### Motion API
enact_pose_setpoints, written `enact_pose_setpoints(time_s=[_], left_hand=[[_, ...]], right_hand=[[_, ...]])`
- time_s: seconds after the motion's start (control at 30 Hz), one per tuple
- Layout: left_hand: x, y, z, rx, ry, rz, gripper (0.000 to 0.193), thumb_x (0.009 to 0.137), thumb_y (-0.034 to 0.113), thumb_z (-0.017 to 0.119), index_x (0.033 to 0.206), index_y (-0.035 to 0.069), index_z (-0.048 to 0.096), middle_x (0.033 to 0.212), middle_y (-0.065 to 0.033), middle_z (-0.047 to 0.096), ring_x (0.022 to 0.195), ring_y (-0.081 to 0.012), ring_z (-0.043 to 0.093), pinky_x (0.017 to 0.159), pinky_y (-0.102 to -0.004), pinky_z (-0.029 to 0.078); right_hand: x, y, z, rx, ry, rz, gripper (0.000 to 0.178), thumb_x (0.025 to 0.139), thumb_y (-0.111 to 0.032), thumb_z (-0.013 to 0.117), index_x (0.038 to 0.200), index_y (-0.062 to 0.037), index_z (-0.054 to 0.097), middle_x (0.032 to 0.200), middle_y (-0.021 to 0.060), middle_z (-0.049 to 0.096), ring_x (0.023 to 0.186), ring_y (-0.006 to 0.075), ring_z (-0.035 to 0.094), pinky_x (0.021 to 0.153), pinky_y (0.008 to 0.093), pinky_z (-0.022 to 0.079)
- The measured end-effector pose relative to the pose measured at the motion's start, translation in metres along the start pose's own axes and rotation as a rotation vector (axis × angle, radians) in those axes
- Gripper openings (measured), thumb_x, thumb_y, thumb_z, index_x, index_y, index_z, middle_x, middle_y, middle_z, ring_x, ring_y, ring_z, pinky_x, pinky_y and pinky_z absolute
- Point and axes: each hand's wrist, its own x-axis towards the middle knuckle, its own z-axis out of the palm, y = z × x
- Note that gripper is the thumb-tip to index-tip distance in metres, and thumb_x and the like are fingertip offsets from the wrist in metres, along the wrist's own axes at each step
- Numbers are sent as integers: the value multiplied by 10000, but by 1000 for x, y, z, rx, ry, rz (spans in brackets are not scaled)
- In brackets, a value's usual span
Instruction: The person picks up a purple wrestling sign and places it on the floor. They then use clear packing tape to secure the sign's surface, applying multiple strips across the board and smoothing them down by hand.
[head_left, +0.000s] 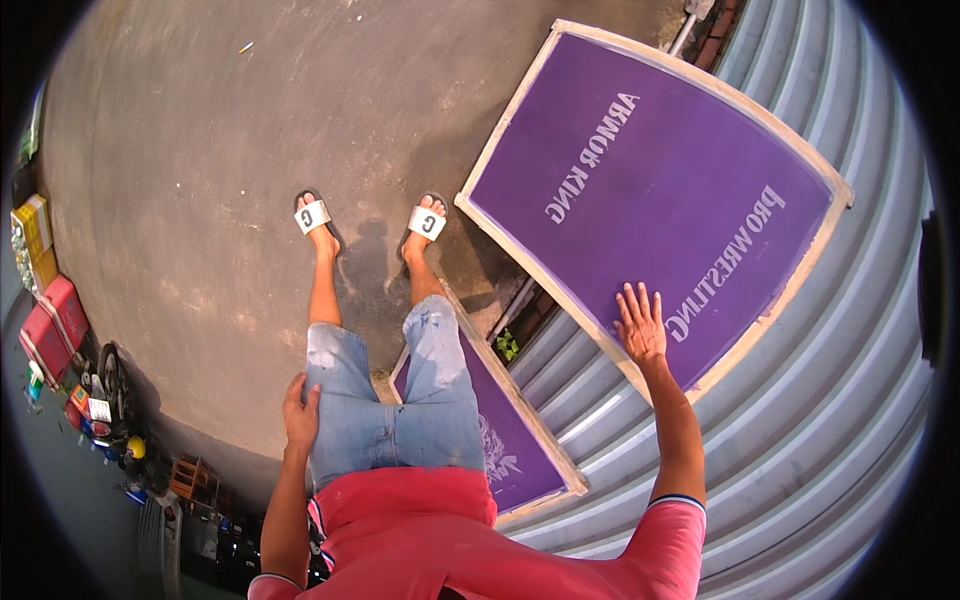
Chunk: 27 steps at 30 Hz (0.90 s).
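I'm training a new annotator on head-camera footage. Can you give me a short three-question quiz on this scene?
1. True or false: the right hand lies flat on the purple framed panel.
2. Where does the left hand rest? A) on the thigh of the denim shorts B) on the corrugated shutter C) on a sandal
3. How many purple framed panels show?

Key: 1 true. 2 A. 3 two; the second panel stands by the right leg.

red polo shirt [420, 530], denim shorts [390, 400], white sandals [427, 224].
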Motion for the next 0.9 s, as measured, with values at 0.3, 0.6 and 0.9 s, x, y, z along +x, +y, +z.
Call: enact_pose_setpoints(time_s=[0.3, 0.6, 0.9], left_hand=[[5, -5, 7, -130, -38, -154, 412, 942, 193, 634, 1257, -67, 586, 1289, -253, 603, 1200, -353, 581, 1041, -385, 431], [-4, -1, 23, -148, 14, -173, 437, 947, 221, 633, 1277, -62, 587, 1274, -233, 618, 1178, -310, 592, 1027, -370, 439], [25, 0, 14, -163, -63, -56, 350, 931, 238, 645, 1095, -68, 687, 1116, -192, 695, 1046, -264, 644, 953, -350, 476]], right_hand=[[-11, -7, 10, -171, -240, -395, 636, 1028, -461, 372, 1572, -162, 231, 1658, 0, 100, 1530, 264, 30, 1222, 559, 36], [51, -81, 21, -269, -273, -427, 651, 1033, -468, 359, 1583, -161, 194, 1664, -25, 55, 1531, 270, 6, 1214, 579, 31], [-31, -41, -34, 184, -74, 343, 532, 972, -332, 486, 1423, -51, 483, 1586, 61, 320, 1497, 355, 174, 1202, 592, 83]])
